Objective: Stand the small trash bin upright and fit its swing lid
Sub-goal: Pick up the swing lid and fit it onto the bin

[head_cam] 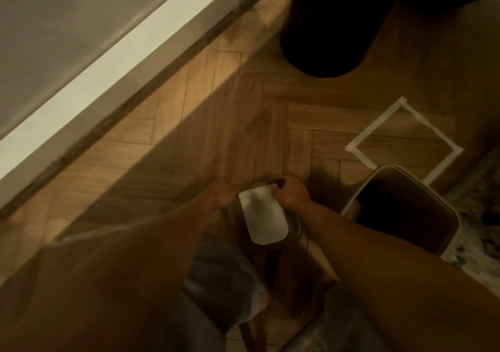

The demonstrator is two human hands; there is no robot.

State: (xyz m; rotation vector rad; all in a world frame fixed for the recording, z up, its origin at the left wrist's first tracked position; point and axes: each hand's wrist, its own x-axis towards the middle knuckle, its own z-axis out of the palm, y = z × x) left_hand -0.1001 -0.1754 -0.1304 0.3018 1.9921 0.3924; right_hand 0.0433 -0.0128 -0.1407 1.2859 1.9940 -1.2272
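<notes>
The swing lid [263, 217], a dark frame with a white flap, is held low over the wooden floor in the middle of the head view. My left hand [223, 193] grips its left far corner and my right hand [290, 192] grips its right far corner. The small trash bin [443, 232] stands upright to the right of the lid, open at the top, beige with a dark inside. It partly covers a near corner of a white tape square [365, 132] marked on the floor.
A tall black cylindrical object [327, 35] stands on the floor at the far middle. A white wall base [108, 62] runs along the left. A patterned rug edge [476, 216] lies at the right. My grey-clad knees [216, 284] are below the lid.
</notes>
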